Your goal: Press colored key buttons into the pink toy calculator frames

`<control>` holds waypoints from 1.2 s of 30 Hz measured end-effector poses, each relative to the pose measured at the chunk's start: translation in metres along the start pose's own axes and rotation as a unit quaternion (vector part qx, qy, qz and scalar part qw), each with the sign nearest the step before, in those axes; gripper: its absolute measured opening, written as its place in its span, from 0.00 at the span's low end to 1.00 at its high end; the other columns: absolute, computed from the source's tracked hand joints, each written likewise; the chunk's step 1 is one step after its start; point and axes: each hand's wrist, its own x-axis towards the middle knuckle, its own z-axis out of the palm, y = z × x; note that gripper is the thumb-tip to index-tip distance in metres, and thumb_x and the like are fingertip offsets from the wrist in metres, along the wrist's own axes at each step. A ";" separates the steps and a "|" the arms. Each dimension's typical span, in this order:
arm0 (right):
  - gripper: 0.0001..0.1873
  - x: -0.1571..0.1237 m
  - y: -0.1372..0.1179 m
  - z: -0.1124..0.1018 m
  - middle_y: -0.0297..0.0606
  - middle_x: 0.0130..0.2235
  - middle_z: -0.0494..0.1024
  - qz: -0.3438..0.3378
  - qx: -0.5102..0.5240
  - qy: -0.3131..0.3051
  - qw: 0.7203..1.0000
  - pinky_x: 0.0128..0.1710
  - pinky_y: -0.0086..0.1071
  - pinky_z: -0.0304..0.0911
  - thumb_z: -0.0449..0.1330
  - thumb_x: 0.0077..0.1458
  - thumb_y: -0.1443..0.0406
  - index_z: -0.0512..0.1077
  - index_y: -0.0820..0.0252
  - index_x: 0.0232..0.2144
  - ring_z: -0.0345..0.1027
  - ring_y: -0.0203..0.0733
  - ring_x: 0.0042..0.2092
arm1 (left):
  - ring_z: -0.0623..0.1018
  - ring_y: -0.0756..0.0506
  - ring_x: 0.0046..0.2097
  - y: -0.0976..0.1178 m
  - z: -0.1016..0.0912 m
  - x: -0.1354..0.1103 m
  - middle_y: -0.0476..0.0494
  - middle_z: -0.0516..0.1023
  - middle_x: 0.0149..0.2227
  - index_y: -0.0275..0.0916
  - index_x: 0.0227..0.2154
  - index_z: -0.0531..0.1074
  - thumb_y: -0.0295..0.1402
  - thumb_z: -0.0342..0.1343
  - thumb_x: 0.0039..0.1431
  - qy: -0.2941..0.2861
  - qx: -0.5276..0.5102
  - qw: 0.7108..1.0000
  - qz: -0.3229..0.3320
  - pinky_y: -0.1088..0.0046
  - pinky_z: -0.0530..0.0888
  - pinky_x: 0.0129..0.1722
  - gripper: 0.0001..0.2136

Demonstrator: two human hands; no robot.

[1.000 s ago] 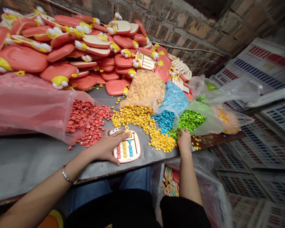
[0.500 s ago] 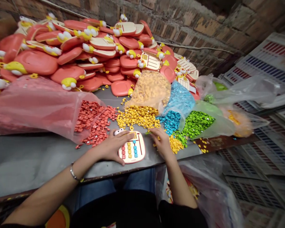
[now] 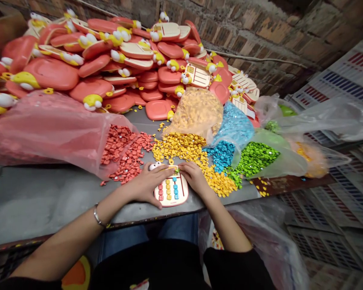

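A cream toy board (image 3: 172,189) with a red rim and googly eyes lies on the table in front of me. Red, yellow and blue bead pieces sit in columns on it. My left hand (image 3: 147,183) grips its left side, fingers across the upper part and thumb at the lower left edge. At the board's upper right, my right hand (image 3: 195,177) pinches a small green bead (image 3: 177,171) against the face. The fingertips partly cover the top of the slots.
Loose red beads (image 3: 128,173), yellow beads (image 3: 184,147), blue beads (image 3: 220,155) and green beads (image 3: 258,159) spill from plastic bags behind the board. A heap of red-backed toy boards (image 3: 57,72) leans towards the brick wall (image 3: 230,28). Printed stacks stand at right.
My right hand has moved left from beside the yellow beads onto the board's upper right, bringing the green bead. My left hand keeps its hold on the board. The view has shifted slightly.
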 end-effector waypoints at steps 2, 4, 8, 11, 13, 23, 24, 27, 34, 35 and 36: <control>0.10 -0.004 -0.001 0.001 0.43 0.43 0.78 -0.007 -0.011 -0.009 1.000 0.46 0.43 0.68 0.54 0.63 0.64 0.76 0.55 0.39 0.71 0.45 0.45 | 0.48 0.32 0.68 0.000 0.000 0.000 0.38 0.47 0.69 0.47 0.68 0.42 0.58 0.59 0.48 0.002 0.000 1.000 0.000 0.48 0.42 0.62 0.49; 0.11 -0.009 -0.003 0.000 0.43 0.45 0.77 -0.011 -0.016 -0.013 1.000 0.47 0.42 0.69 0.54 0.64 0.64 0.76 0.54 0.42 0.70 0.45 0.46 | 0.49 0.32 0.68 -0.001 0.001 0.000 0.38 0.47 0.69 0.46 0.68 0.42 0.58 0.59 0.48 0.002 0.000 1.000 0.002 0.48 0.41 0.62 0.49; 0.12 -0.014 -0.006 0.002 0.44 0.47 0.77 -0.007 -0.030 -0.002 1.000 0.48 0.43 0.69 0.53 0.64 0.65 0.75 0.55 0.44 0.70 0.45 0.48 | 0.49 0.33 0.68 -0.001 0.002 0.000 0.38 0.48 0.69 0.46 0.68 0.42 0.57 0.59 0.49 0.004 0.003 1.000 0.003 0.49 0.40 0.62 0.48; 0.12 -0.015 -0.005 0.004 0.45 0.47 0.78 -0.007 -0.052 0.021 0.998 0.48 0.44 0.69 0.54 0.64 0.65 0.75 0.56 0.45 0.71 0.46 0.47 | 0.49 0.32 0.68 0.000 0.001 0.000 0.38 0.48 0.69 0.45 0.68 0.40 0.56 0.59 0.49 0.009 0.008 1.000 0.003 0.50 0.40 0.62 0.49; 0.13 -0.016 -0.004 0.004 0.44 0.48 0.78 -0.015 -0.055 0.024 0.998 0.48 0.45 0.69 0.54 0.64 0.65 0.75 0.55 0.46 0.71 0.46 0.48 | 0.49 0.33 0.68 0.001 0.000 -0.001 0.38 0.48 0.69 0.45 0.68 0.40 0.56 0.59 0.49 0.006 0.010 1.000 0.004 0.51 0.40 0.62 0.49; 0.14 -0.030 -0.006 -0.001 0.44 0.48 0.76 -0.023 -0.059 0.007 0.998 0.47 0.44 0.68 0.52 0.63 0.68 0.74 0.54 0.48 0.69 0.47 0.48 | 0.49 0.34 0.68 0.000 0.000 -0.001 0.39 0.47 0.69 0.46 0.68 0.41 0.56 0.59 0.49 0.002 0.007 1.000 -0.001 0.49 0.41 0.62 0.48; 0.13 -0.030 -0.010 -0.005 0.44 0.47 0.76 -0.024 -0.044 -0.003 0.999 0.47 0.43 0.68 0.52 0.63 0.68 0.75 0.55 0.46 0.69 0.46 0.48 | 0.49 0.34 0.68 0.000 0.000 -0.001 0.39 0.47 0.69 0.46 0.68 0.41 0.55 0.59 0.49 0.000 0.008 1.000 0.000 0.49 0.41 0.62 0.48; 0.09 -0.028 -0.021 -0.018 0.42 0.43 0.74 0.013 0.019 -0.017 1.000 0.44 0.39 0.68 0.54 0.62 0.67 0.74 0.56 0.39 0.69 0.44 0.45 | 0.49 0.34 0.68 0.000 0.000 -0.001 0.39 0.47 0.69 0.46 0.68 0.40 0.55 0.59 0.50 -0.001 0.008 1.000 0.003 0.49 0.42 0.62 0.48; 0.01 -0.001 -0.012 -0.004 0.36 0.32 0.71 0.071 -0.001 0.013 0.997 0.34 0.33 0.64 0.59 0.58 0.66 0.69 0.58 0.34 0.66 0.41 0.34 | 0.49 0.34 0.68 0.001 0.000 0.000 0.38 0.47 0.69 0.46 0.68 0.39 0.56 0.59 0.49 0.003 0.010 1.000 0.002 0.48 0.41 0.62 0.49; 0.02 0.003 -0.008 0.001 0.36 0.31 0.72 0.058 -0.027 0.005 0.998 0.35 0.34 0.64 0.58 0.58 0.67 0.69 0.58 0.32 0.66 0.42 0.34 | 0.49 0.34 0.68 0.001 0.000 0.000 0.38 0.47 0.69 0.46 0.68 0.39 0.56 0.59 0.49 0.003 0.011 1.000 0.002 0.48 0.40 0.62 0.49; 0.04 0.006 -0.006 0.005 0.37 0.31 0.72 0.044 -0.056 0.002 0.997 0.36 0.34 0.63 0.58 0.59 0.67 0.70 0.58 0.31 0.66 0.43 0.35 | 0.49 0.34 0.68 0.001 0.000 0.000 0.39 0.48 0.69 0.45 0.68 0.40 0.56 0.59 0.50 0.003 0.012 1.000 0.003 0.49 0.40 0.62 0.49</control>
